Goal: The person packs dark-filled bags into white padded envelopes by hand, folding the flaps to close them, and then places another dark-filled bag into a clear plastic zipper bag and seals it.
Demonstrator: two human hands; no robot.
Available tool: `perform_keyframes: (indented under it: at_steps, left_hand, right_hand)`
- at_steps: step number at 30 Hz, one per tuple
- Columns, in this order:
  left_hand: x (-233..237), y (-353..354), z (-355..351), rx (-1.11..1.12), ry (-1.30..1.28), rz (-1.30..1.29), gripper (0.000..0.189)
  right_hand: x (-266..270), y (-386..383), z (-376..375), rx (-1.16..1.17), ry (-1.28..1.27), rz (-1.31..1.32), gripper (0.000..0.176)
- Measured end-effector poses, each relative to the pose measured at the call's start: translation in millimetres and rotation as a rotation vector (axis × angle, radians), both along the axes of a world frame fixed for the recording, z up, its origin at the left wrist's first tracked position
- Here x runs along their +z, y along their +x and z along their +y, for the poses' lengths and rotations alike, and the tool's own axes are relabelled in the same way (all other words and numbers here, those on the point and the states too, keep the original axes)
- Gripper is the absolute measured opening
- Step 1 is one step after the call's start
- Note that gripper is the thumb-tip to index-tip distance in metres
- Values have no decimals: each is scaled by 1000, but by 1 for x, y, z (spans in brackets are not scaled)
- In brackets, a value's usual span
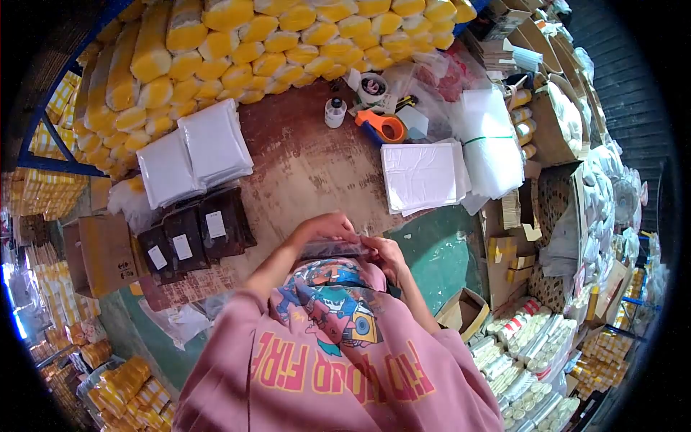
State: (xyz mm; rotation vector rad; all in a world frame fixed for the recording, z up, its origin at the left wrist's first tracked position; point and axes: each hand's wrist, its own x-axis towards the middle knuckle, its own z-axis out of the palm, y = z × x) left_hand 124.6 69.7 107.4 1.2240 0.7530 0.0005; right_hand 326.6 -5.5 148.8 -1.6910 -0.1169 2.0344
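Close to the front of the body, at the table's near edge, is a clear plastic bag (332, 249) with something dark in it. My left hand (332, 226) has its fingers closed on the bag's upper edge. On the bag's right end, my right hand (386, 253) is bent with its fingers pinched together. Both hands are close to each other, and the fingertips are partly hidden. Left of them lie several dark flat packets (191, 234) with white labels. Behind those packets are two stacks of white plastic mailers (214, 137).
Rolls with yellow ends (288, 43) are piled along the back. A small bottle (335, 113), an orange tape dispenser (389, 129), a stack of white sheets (419, 176) and bubble wrap (492, 155) stand on the table (302, 155). Cardboard boxes (106, 253) flank both sides.
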Motion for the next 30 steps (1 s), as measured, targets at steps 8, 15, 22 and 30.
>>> perform_keyframes:
  at_steps: [8, 15, 22, 30]
  left_hand:
    - [-19, 1, -9, 78, -64, -63, 29]
    - [1, -1, -8, 76, -136, -53, 24]
    - [-12, -2, -4, 46, -251, -87, 26]
    - [17, 7, 1, 1, -126, 51, 25]
  right_hand:
    - [-21, 10, -7, 102, 136, 57, 19]
    - [-9, 9, -10, 102, 187, 90, 13]
    - [-5, 4, -11, 199, 232, -28, 12]
    - [-7, 17, -10, 193, 249, 77, 16]
